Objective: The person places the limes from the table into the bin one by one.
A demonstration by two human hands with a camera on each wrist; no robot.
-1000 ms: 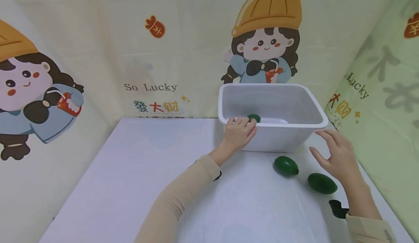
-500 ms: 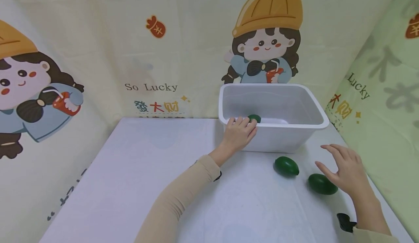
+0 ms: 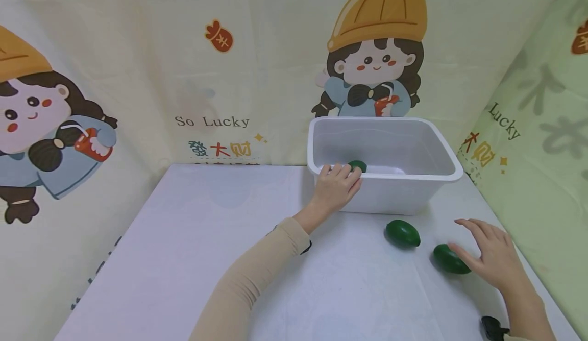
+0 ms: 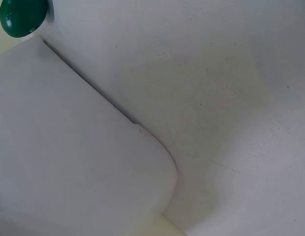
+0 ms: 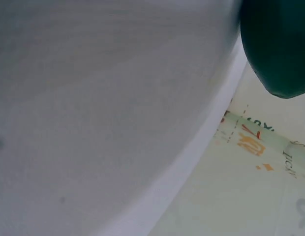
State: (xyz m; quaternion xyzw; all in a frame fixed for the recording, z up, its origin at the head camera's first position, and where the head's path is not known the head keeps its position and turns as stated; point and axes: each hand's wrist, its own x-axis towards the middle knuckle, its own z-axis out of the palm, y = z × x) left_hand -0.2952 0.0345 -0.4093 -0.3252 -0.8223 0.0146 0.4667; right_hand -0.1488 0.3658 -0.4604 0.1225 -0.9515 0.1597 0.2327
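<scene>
White counter [image 3: 206, 239], cartoon backdrop. Your left hand [image 3: 334, 188] rests on the tub [image 3: 432, 198] rim, fingers loosely curled. Your right hand [image 3: 489, 257], fingers spread, touches the avocado [image 3: 447, 257] at 4 o'clock from the tub.

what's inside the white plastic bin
One dark green oval fruit lies inside the white plastic rectangular bin, near its front left corner. The front wall and the left hand on the rim hide the floor just behind them.

A tub [image 3: 413, 205] stands at the back right of the worktop [image 3: 193, 249]. One fruit [image 3: 357, 166] lies inside it. Two more lie before it: one [image 3: 402, 233] near the tub, the other [image 3: 447, 259] to its right.
</scene>
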